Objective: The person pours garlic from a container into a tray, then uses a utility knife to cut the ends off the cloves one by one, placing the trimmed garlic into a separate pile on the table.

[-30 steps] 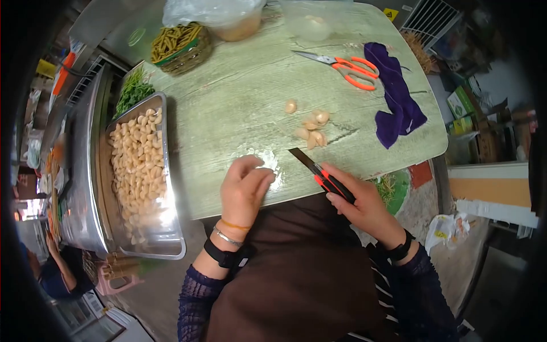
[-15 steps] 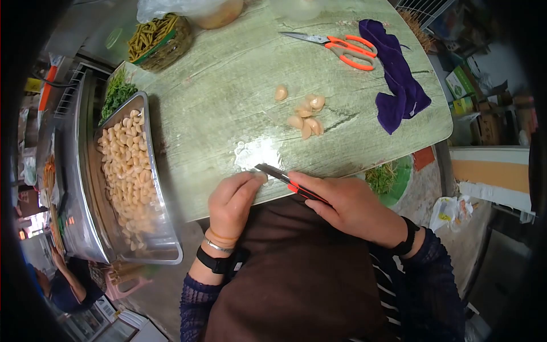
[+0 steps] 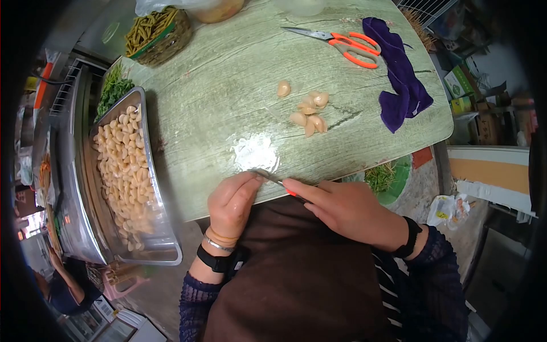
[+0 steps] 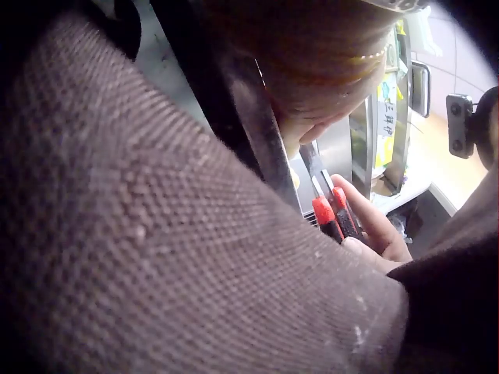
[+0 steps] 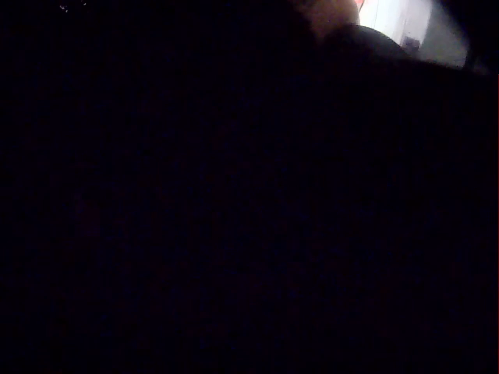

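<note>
My right hand grips a red and black utility knife, its blade out and pointing left. The blade reaches the fingertips of my left hand, which pinch a garlic clove mostly hidden by the fingers. Both hands are at the table's near edge, just in front of a wet patch of pale scraps. In the left wrist view the cutter shows in the right hand, below the left hand. Several garlic cloves lie farther up the table. The right wrist view is almost wholly dark.
A metal tray full of garlic cloves stands at the left. Orange-handled scissors and a purple cloth lie at the right. Behind are a basket of green beans and a plastic-covered bowl. A green basin sits below the table.
My right hand has brought the cutter leftward to the left fingertips, and the left hand has drawn back toward the body. Over the last half second the blade has tilted and moved slightly nearer the body.
</note>
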### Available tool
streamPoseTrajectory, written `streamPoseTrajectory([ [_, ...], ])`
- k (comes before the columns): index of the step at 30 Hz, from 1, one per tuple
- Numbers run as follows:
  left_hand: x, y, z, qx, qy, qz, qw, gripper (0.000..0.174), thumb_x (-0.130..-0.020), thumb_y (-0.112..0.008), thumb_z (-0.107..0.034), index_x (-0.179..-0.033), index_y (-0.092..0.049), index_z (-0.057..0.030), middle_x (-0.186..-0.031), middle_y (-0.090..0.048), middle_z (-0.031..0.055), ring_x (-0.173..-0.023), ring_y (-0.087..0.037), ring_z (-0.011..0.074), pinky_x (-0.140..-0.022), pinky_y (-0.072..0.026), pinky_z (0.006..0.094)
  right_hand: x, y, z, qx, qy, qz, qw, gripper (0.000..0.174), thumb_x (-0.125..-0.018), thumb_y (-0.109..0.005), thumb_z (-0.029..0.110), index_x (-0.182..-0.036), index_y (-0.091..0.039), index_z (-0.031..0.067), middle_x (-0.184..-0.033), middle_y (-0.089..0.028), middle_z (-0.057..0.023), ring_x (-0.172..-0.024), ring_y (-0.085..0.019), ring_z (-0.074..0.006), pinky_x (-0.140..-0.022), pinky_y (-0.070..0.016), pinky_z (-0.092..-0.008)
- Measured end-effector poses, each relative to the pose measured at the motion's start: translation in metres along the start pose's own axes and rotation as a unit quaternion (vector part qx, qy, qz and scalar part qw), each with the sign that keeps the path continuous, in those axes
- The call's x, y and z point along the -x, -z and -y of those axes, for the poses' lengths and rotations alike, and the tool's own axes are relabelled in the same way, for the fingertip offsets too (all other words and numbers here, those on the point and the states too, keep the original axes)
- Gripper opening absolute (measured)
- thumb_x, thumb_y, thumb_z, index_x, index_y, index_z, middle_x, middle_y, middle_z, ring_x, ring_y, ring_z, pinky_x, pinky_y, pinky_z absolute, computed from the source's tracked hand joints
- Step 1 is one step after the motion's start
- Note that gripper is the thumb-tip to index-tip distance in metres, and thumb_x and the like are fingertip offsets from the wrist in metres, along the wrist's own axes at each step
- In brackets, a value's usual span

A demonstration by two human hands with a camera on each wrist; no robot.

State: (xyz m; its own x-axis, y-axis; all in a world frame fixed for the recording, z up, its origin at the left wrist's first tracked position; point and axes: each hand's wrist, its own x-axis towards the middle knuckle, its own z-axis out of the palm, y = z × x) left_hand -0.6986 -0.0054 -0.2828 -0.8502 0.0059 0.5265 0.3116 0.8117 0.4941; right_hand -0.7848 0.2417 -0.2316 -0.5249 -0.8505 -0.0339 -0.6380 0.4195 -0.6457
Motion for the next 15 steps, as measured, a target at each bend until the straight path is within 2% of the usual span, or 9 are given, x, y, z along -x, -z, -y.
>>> streamPoseTrajectory([
  [5,0.001,0.001,0.001,0.0,-0.006,0.0,1.0,0.024,-0.077,-0.081,0.007,-0.098,-0.073,-0.0041,-0.097,-0.073,0.0107,-0.085,-0.073,0.0263,-0.072,-0.0595,0.0338,-0.011,-0.004,0.0,0.005,0.021,-0.001,1.0,0.052,-0.098,-0.062,0.016,-0.15,-0.055,0.0174,-0.073,-0.06,-0.0085,-0.063,-0.065,-0.0281,-0.055,-0.0504,-0.0411],
  [8,0.002,0.0,0.001,0.003,-0.007,-0.003,1.0,0.025,-0.077,-0.081,0.007,-0.098,-0.073,-0.0041,-0.096,-0.073,0.0106,-0.084,-0.073,0.0266,-0.072,-0.0593,0.0342,-0.002,-0.01,-0.005,0.022,0.021,-0.011,0.999,0.053,-0.097,-0.062,0.015,-0.149,-0.055,0.0196,-0.074,-0.061,-0.0086,-0.064,-0.065,-0.029,-0.057,-0.0513,-0.0424],
  [11,0.0,0.0,0.001,-0.001,0.003,-0.005,1.0,0.026,-0.077,-0.082,0.006,-0.099,-0.072,-0.004,-0.097,-0.072,0.0104,-0.085,-0.072,0.0266,-0.072,-0.0591,0.0341,0.016,0.008,-0.002,0.042,-0.055,0.083,0.994,0.053,-0.096,-0.064,0.015,-0.149,-0.056,0.0221,-0.077,-0.063,-0.0081,-0.067,-0.067,-0.0296,-0.059,-0.0526,-0.0433],
  [14,-0.009,0.003,-0.006,0.012,0.045,0.025,0.999,0.026,-0.076,-0.083,0.004,-0.098,-0.072,-0.0047,-0.1,-0.07,0.0106,-0.087,-0.071,0.0283,-0.072,-0.0587,0.0351,0.032,0.008,-0.012,-0.039,-0.083,0.069,0.993,0.056,-0.095,-0.068,0.016,-0.149,-0.056,0.0227,-0.093,-0.072,-0.0107,-0.08,-0.072,-0.0306,-0.068,-0.0569,-0.0421],
  [15,-0.013,0.003,-0.009,0.018,0.064,0.039,0.997,0.026,-0.076,-0.083,0.004,-0.098,-0.071,-0.005,-0.101,-0.069,0.0107,-0.087,-0.071,0.0291,-0.072,-0.0586,0.0356,0.036,0.007,-0.015,-0.066,-0.082,0.008,0.994,0.056,-0.095,-0.069,0.015,-0.149,-0.056,0.0216,-0.101,-0.073,-0.0121,-0.086,-0.073,-0.0307,-0.073,-0.0577,-0.0409],
])
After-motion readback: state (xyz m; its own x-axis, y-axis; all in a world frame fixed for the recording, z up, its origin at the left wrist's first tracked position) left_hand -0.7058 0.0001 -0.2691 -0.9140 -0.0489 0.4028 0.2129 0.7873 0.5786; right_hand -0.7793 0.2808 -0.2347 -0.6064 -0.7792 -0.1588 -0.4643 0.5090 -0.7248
